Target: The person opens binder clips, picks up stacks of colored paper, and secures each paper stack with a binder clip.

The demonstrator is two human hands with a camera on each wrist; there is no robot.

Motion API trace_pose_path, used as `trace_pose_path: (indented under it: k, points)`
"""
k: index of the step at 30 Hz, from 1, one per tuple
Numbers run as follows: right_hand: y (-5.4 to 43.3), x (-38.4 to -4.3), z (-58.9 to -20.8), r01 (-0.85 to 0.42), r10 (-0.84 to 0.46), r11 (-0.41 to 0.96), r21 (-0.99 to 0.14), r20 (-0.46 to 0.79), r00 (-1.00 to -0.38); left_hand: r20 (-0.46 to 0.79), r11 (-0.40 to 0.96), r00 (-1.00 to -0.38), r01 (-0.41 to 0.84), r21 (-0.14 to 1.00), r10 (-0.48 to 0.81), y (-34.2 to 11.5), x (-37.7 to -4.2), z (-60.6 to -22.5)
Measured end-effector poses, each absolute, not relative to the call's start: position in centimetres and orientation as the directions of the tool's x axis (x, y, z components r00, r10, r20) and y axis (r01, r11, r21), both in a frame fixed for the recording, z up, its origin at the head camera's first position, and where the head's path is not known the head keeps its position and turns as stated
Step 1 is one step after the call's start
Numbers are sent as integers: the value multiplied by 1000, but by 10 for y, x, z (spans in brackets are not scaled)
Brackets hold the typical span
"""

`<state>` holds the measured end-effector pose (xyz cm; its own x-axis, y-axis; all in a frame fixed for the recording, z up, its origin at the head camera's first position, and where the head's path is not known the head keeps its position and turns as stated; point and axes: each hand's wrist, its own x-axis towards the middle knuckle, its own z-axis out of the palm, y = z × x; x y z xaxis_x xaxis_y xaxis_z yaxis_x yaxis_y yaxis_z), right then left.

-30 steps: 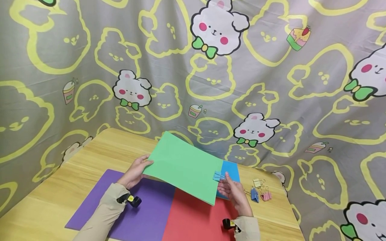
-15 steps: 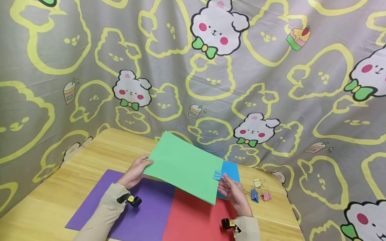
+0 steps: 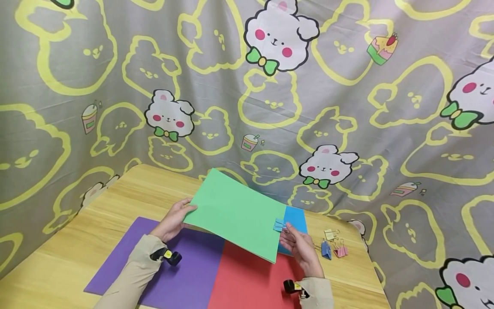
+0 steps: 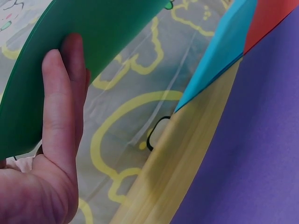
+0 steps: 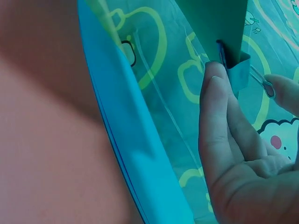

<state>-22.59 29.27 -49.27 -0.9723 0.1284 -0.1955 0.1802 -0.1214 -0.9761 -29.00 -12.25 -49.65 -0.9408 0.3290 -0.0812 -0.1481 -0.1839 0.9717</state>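
A green sheet (image 3: 239, 210) is held up at a tilt above the table. My left hand (image 3: 175, 219) pinches its left edge, thumb on the upper face; in the left wrist view that hand's fingers (image 4: 58, 107) lie straight along the underside. A light blue binder clip (image 3: 279, 225) sits over the sheet's right edge. With thumb and fingers my right hand (image 3: 302, 249) pinches the clip's wire handles. Seen from the right wrist, the clip (image 5: 238, 72) straddles the sheet's edge, with the thumb at one handle and fingertips (image 5: 215, 74) at the other.
Below the sheet lie a purple board (image 3: 181, 262), a red board (image 3: 254, 283) and a blue board (image 3: 296, 219) on the wooden table (image 3: 166, 184). To the right are a yellow binder clip (image 3: 329, 234), a blue one (image 3: 326, 249) and a pink one (image 3: 341, 251). A patterned curtain (image 3: 216, 86) hangs behind.
My right thumb has come down slightly onto the clip's handle. Both hands and the green sheet otherwise stay nearly still.
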Motion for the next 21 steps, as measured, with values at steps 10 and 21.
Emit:
trace_pose_path:
  k: [10,21]
  points:
    - [297,-224,-490,198,62,-108,-974,-205,-977,-87,-180,-942,-152,972,324,-122,-291,-496]
    - [300,-223,-487,220,11,-89,-971,-222,-975,-90,-173,-944,-151,973,316,-123,-291,-496]
